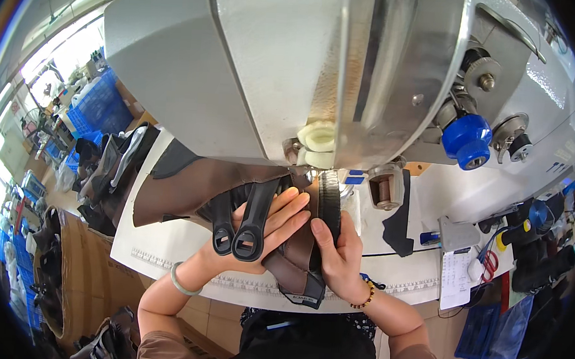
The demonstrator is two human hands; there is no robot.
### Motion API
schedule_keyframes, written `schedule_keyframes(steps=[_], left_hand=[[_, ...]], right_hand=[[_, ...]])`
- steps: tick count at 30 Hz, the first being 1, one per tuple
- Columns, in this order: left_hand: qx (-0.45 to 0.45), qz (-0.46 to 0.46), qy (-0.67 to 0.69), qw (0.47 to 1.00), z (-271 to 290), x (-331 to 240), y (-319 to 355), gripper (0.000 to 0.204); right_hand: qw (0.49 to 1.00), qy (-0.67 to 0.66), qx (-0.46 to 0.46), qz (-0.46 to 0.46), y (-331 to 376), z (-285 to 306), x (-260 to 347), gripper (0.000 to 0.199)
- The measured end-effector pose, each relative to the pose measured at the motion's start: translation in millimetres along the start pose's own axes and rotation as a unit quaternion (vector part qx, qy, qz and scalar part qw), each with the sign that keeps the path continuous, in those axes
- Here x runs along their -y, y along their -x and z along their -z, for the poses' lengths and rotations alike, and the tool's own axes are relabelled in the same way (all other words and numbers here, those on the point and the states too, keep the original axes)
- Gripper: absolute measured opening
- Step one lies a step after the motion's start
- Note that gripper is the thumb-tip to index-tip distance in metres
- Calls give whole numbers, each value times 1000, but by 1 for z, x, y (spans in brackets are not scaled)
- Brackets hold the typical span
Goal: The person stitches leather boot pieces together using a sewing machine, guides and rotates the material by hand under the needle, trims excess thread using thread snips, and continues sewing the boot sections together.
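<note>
A brown leather workpiece (198, 184), with dark lining at its edges, lies under the head of a large sewing machine (288, 67). My left hand (281, 222) rests flat on it, fingers stretched out together toward the machine; its thumb is hidden. Two black strap-like pieces with slotted, rounded ends (247, 239) lie across the back of that hand. My right hand (341, 252) is closed at the workpiece's right edge, thumb on top, beside a black ribbed strip (329, 198). A folded brown part (290, 262) hangs toward me between my hands. The machine's housing hides the needle area.
A ruler strip (393, 288) runs along the table's front edge. At right lie a dark cut piece (400, 219), a paper sheet (456, 278) and red-handled scissors (490, 264). Dark pieces (107, 175) are heaped at left, above a cardboard box (91, 273). A blue crate (476, 329) stands lower right.
</note>
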State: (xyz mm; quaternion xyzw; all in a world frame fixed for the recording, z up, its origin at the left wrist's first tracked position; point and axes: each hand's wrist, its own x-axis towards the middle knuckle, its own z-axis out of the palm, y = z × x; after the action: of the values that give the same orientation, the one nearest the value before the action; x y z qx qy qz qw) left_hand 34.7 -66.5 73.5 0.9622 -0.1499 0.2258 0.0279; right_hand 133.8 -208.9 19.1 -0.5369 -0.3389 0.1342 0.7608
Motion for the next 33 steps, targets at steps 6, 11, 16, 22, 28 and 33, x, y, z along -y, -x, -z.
schedule_keyframes(steps=[6, 11, 16, 22, 28, 33], left_hand=[[-6, -1, 4, 1000, -2, 2, 4, 72], [-4, 5, 10, 1000, 3, 4, 3, 79], [8, 14, 10, 1000, -2, 8, 2, 83], [20, -4, 44, 999, -1, 8, -4, 85], [28, -14, 19, 999, -5, 7, -3, 88], [21, 14, 10, 1000, -7, 4, -1, 75]], right_hand=[[998, 60, -3, 17, 1, -1, 1, 21], [995, 71, -29, 63, -5, -10, 7, 20], [996, 80, -27, 13, -9, -3, -5, 22], [995, -74, 15, -64, 6, -7, 20, 30], [991, -70, 62, -98, 8, 4, 18, 30], [989, -92, 58, -104, 8, 3, 16, 28]])
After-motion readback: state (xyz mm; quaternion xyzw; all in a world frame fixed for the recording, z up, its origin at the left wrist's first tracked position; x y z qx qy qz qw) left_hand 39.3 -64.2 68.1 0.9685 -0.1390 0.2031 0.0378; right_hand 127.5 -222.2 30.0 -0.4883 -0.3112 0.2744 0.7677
